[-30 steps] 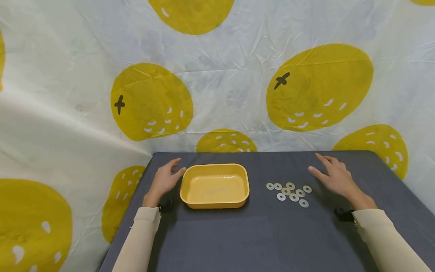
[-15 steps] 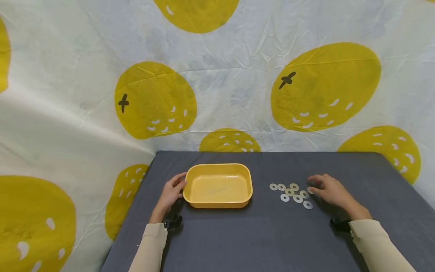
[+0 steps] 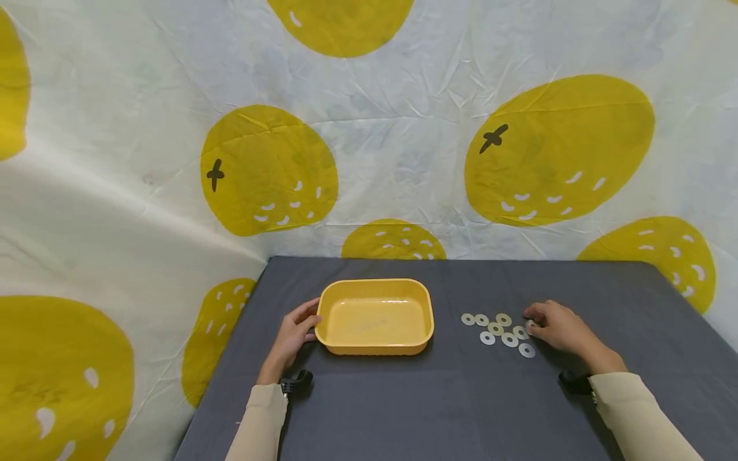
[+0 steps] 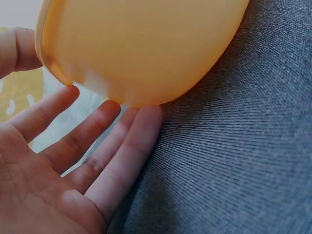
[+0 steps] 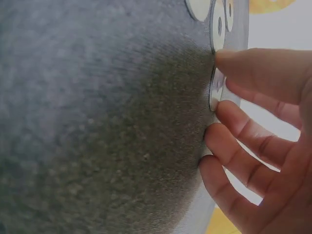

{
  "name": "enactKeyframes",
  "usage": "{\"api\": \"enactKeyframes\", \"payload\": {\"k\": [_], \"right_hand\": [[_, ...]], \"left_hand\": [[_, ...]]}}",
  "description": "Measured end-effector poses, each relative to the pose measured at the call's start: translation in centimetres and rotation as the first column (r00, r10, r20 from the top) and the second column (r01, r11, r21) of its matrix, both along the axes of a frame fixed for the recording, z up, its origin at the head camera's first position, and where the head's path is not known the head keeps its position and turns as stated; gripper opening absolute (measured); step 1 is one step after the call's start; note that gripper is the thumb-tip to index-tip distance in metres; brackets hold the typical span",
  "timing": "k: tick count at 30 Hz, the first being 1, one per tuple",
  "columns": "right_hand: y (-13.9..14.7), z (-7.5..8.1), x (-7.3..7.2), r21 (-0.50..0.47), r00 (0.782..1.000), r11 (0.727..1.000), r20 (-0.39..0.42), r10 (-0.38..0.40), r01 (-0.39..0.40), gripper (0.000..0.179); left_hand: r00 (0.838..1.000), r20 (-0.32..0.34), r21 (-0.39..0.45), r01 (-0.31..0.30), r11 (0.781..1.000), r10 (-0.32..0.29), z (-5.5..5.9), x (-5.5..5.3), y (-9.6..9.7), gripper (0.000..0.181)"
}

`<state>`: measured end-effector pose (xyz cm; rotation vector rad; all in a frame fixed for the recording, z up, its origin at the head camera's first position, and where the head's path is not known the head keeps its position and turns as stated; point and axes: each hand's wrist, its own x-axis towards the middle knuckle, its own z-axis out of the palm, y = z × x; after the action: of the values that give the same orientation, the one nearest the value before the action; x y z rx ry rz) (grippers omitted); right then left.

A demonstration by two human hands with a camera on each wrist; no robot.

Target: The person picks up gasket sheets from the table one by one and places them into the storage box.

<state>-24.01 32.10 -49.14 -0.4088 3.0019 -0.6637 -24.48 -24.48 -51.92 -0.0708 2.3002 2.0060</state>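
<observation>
Lying between fingertips (image 5: 226, 112) (right grip (image 3: 558, 326)) is one washer (image 5: 215, 97).

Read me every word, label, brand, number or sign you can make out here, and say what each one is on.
There is no readable text anywhere.
Yellow tray: only a faint patch inside, no legible lettering.
Flat rings: any marking is too small to read.
Dark wristbands: too small to read.
Backdrop: printed fruit with dark crosses, a pattern, not writing.
</observation>
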Motion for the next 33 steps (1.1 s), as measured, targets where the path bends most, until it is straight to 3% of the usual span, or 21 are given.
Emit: {"api": "enactKeyframes", "payload": {"k": [14, 25, 33], "right_hand": [[-0.3, 1.9, -0.3, 0.086, 0.999, 0.996, 0.053, -0.001, -0.004, 0.015], [0.1, 1.0, -1.2, 0.075, 0.996, 0.994, 0.048, 0.076, -0.080, 0.019], [0.1, 0.4, -0.2, 0.045, 0.999, 0.998, 0.034, 0.035, -0.037, 0.025]], "left_hand": [[0.998, -0.057, 0.015, -0.002, 1.000, 0.002, -1.0, 0.3, -0.2, 0.050], [0.996, -0.085, 0.017, -0.006, 1.000, 0.007, -1.3, 0.2, -0.2, 0.049], [0.996, -0.084, 0.005, -0.013, 1.000, 0.014, -1.5, 0.3, 0.0, 0.050]]}}
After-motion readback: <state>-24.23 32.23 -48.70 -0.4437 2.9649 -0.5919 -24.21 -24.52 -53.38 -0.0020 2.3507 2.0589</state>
